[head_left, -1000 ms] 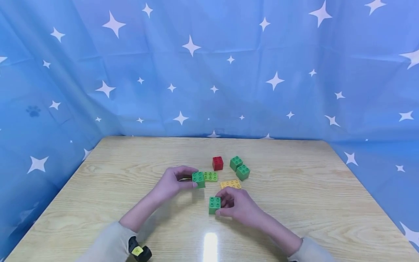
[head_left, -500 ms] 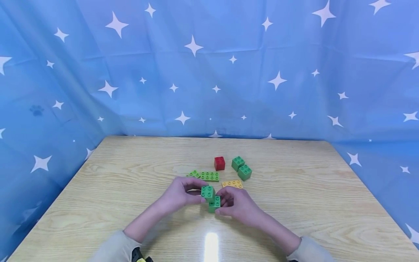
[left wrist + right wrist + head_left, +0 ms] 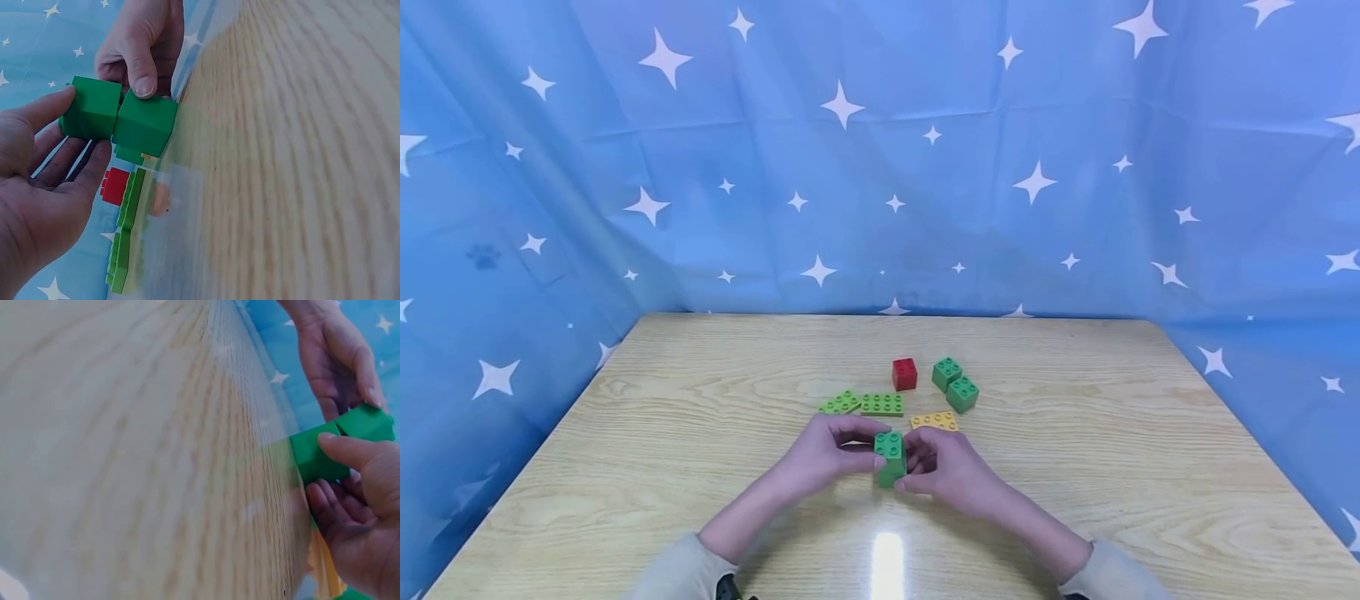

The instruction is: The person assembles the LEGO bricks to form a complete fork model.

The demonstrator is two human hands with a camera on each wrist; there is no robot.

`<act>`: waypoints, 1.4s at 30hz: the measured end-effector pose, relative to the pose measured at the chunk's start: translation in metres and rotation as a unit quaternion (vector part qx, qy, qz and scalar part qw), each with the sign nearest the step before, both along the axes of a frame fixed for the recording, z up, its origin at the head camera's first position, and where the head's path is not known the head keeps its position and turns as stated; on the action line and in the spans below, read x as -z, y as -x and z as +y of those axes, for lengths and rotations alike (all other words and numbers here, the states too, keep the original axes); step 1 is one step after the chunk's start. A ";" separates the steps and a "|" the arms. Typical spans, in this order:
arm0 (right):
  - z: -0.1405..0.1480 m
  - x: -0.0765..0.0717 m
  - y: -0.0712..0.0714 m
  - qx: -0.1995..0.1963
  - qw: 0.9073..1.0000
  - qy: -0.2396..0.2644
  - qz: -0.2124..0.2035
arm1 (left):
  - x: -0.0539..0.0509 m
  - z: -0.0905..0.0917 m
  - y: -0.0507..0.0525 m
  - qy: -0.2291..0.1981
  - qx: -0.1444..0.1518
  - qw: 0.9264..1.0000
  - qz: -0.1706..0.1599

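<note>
In the head view the left hand (image 3: 827, 454) pinches a green brick (image 3: 889, 444) between thumb and fingers, over a second green brick (image 3: 891, 478). The right hand (image 3: 951, 471) grips that lower brick from the right. The left wrist view has the upper brick (image 3: 94, 107) tilted slightly against the lower brick (image 3: 145, 124), with a narrow gap between them. Seen from the right wrist, the right thumb presses on the lower brick (image 3: 317, 455), and the left fingers touch the upper brick (image 3: 367, 422).
Behind the hands lie two light green plates (image 3: 882, 405), a yellow plate (image 3: 935, 420), a red brick (image 3: 905, 374) and two more green bricks (image 3: 962, 393). A blue star-patterned cloth (image 3: 850, 167) hangs beyond the wooden table (image 3: 737, 358).
The left hand has carried its green brick rightward and toward the near side, onto the brick in the right hand. A second light green plate has come into sight. The right hand stays in place.
</note>
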State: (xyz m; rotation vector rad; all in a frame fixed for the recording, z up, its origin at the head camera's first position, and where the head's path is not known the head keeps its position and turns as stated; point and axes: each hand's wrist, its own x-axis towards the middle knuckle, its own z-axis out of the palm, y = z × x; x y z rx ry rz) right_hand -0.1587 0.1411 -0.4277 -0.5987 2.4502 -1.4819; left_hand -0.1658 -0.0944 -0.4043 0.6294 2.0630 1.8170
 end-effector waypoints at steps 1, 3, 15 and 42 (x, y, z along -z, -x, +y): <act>0.000 0.000 0.000 0.001 1.000 0.000 0.000 | 0.000 0.001 0.000 0.002 -0.001 1.000 0.000; 0.001 0.000 0.000 0.004 1.000 0.001 -0.003 | 0.000 0.002 0.000 0.004 -0.002 1.000 0.001; 0.001 0.001 0.000 0.010 1.000 0.000 -0.001 | 0.006 0.010 0.000 0.002 -0.034 0.999 0.003; -0.003 -0.001 -0.005 0.014 1.000 0.019 0.004 | -0.005 0.010 0.000 0.101 0.001 0.992 0.075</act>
